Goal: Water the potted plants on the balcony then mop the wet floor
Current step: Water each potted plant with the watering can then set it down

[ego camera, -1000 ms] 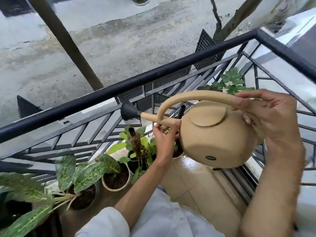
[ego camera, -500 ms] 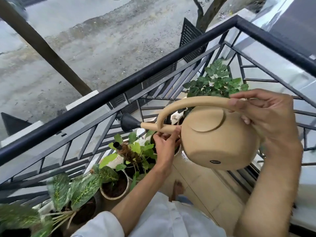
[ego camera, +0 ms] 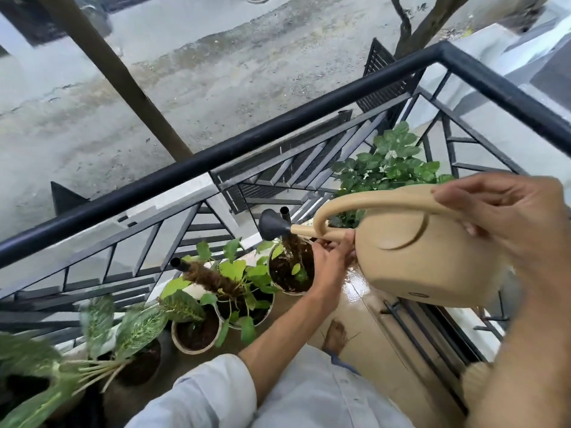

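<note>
**Mia:** How many watering cans are there?

**Ben:** Just one. The tan watering can is up in the air, near the corner of the black railing, tipped down. Its dark spout head is over a round pot, and water falls into that pot.

**Mia:** Who holds it?

**Ben:** Two hands. The right hand has its fingers wrapped round the curved handle. The left hand pinches the thin spout from below.

**Mia:** How many plants?

**Ben:** I count about five pots along the railing. There is the wet one, a leafy pot beside it, a small pale pot, a spotted-leaf plant, and a bushy plant in the corner. The far left is too blurry to count.

**Mia:** Any words?

**Ben:** A small dark mark sits low on the can, too tiny to read. The floor tiles look shiny and wet.
</note>
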`<action>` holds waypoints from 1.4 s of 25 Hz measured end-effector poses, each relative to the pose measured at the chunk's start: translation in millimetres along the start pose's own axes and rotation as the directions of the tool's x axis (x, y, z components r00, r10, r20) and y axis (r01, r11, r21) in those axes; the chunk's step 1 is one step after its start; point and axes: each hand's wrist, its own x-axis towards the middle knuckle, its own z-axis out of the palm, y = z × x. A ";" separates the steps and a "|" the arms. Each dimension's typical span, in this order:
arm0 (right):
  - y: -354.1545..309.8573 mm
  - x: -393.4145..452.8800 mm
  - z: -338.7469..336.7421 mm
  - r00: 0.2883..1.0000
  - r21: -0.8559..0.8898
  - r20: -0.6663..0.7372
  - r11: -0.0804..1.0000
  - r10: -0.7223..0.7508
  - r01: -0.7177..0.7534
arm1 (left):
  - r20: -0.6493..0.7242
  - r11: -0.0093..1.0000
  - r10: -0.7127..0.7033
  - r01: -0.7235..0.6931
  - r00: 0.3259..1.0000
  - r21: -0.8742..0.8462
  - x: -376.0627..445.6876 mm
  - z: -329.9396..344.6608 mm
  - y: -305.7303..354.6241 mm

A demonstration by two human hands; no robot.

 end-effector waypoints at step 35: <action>58.9 72.4 -131.8 0.986 0.124 -0.142 0.987 -0.086 0.104 | -0.198 0.962 0.267 -0.248 0.943 0.113 36.8 150.7 -23.4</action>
